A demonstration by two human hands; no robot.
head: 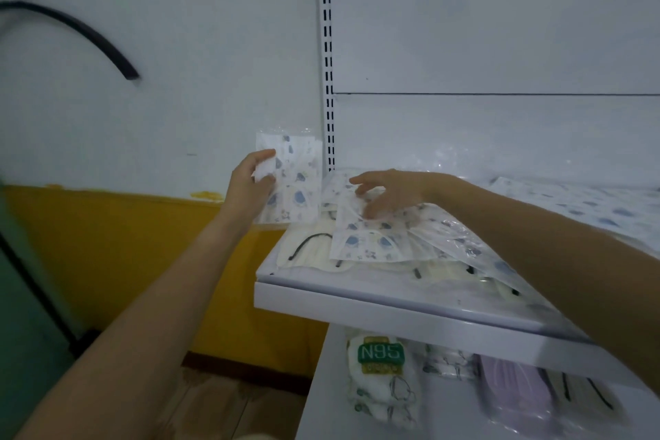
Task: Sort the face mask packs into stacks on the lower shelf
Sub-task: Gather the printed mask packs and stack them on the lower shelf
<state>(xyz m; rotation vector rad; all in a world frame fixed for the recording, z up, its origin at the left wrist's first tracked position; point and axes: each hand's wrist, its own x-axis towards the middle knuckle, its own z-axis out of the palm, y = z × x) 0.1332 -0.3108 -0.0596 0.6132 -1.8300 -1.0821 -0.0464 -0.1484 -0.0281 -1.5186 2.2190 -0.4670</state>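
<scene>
My left hand [251, 182] grips a clear pack of white masks with blue prints [296, 182], held upright just left of the upper shelf [393, 300]. My right hand [387, 195] reaches over a loose pile of similar printed packs [371, 239] on that shelf, fingers spread and touching the top pack. Under the printed ones lie cream masks with black ear loops [314, 254]. On the lower shelf [446, 414] stand an N95 pack [382, 368], a printed pack [446, 364], a purple pack [514, 393] and cream masks with black loops [585, 393].
More printed packs [585, 204] lie at the right of the upper shelf. A slotted white upright [326, 57] runs up the back panel. To the left are a white and yellow wall [125, 236], a black curved strip [82, 32] and a wooden floor [228, 404].
</scene>
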